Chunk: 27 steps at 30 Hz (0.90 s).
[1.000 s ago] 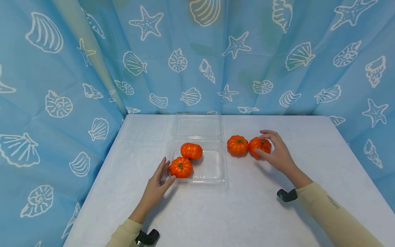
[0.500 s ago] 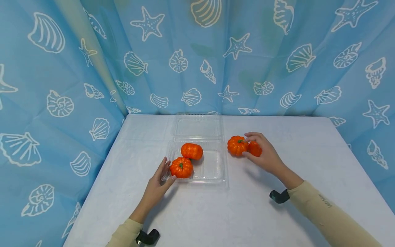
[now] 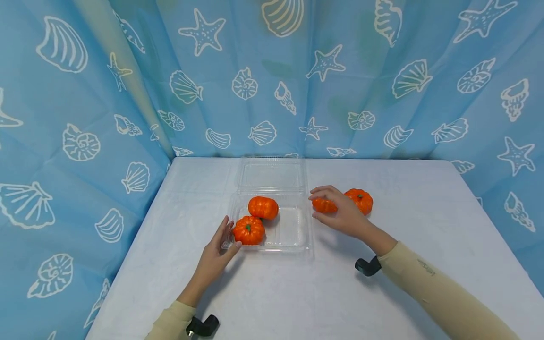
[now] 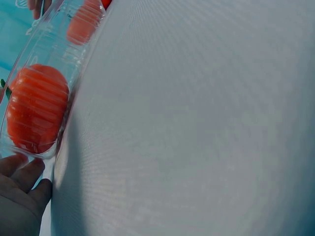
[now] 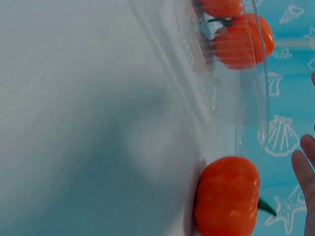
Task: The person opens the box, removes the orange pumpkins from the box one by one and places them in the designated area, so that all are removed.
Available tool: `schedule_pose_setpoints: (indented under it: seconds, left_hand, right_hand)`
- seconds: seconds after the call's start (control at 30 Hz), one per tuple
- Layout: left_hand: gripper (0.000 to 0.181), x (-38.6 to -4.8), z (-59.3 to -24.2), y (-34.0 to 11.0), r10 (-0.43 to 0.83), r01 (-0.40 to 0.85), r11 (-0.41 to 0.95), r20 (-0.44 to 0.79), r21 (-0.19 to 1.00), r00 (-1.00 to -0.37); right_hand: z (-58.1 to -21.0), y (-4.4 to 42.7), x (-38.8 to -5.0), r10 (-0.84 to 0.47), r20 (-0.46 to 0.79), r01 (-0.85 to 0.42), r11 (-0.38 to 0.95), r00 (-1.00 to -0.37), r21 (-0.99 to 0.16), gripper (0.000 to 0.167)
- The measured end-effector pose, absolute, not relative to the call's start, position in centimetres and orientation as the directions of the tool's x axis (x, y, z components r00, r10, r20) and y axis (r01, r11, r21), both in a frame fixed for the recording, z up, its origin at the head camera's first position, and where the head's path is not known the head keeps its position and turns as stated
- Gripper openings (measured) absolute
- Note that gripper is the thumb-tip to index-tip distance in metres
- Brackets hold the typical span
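Note:
A clear plastic container (image 3: 291, 226) with its lid (image 3: 272, 174) folded back lies on the table, holding two orange pumpkins (image 3: 263, 208) (image 3: 249, 230) in its left part. My left hand (image 3: 212, 259) is at its front left corner, thumb and fingers spread; in the left wrist view the fingertips (image 4: 29, 169) touch the container's end. To the right of the container, my right hand (image 3: 348, 217) hovers with parted fingers over a pumpkin (image 3: 324, 205), partly hiding it. In the right wrist view that pumpkin (image 5: 227, 196) stands below the fingers, apart from them.
Another pumpkin (image 3: 361, 200) sits behind the right hand, partly covered by it. A white cloth (image 3: 272, 293) covers the table. Behind and at the sides hangs a blue curtain (image 3: 272, 61) with shell prints. Each wrist carries a black device (image 3: 367, 267).
My right hand has moved left, from over the far right pumpkin to over the pumpkin nearer the container. The left hand, the container and the pumpkins have stayed in place.

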<state>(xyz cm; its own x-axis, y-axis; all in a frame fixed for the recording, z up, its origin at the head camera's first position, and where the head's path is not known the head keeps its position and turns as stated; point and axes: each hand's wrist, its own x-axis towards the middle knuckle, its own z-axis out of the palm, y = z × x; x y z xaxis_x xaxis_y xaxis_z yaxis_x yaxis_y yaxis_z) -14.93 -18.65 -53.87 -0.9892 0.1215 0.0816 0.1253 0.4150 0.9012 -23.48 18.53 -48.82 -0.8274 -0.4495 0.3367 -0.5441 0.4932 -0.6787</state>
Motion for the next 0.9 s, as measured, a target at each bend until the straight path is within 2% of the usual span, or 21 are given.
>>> schedule_pose_setpoints:
  seconds: [0.4,0.9]
  left_hand:
    - [0.085,-14.9,-53.8,-18.6,0.117,0.112,0.429,0.068,0.897,-0.991]
    - [0.084,-14.8,-53.9,-18.5,0.113,0.124,0.433,0.083,0.893,-0.99]
  right_hand:
    - [-48.0,14.5,-24.3,-0.578,0.259,-0.568,0.453,-0.774,-0.687,0.039]
    - [-46.9,10.7,-26.1,-0.685,0.202,-0.63,0.458,-0.7,-0.627,0.044]
